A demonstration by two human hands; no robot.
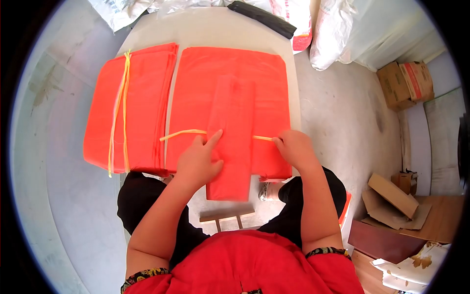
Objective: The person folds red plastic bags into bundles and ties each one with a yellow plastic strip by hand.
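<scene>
A folded red plastic bundle [231, 147], long and narrow, lies across a flat stack of red plastic sheets or bags [196, 73] and overhangs its near edge. Beneath the bundle runs a yellow tie strip [188, 131], showing on both sides. My left hand [199, 159] rests on the bundle's left edge, index finger and thumb spread. On the right, my right hand [295, 148] pinches the end of the yellow strip between thumb and fingers. A second red stack [142, 103] sits at the left, with yellow strips [122, 108] lying lengthwise over it.
The stacks lie on a pale table [166, 27]. A black roll [262, 18] is at its far edge, near white sacks [333, 34]. Cardboard boxes [405, 85] stand on the floor at right, with an opened carton [396, 203] nearer me. A wooden stool frame [227, 215] shows below.
</scene>
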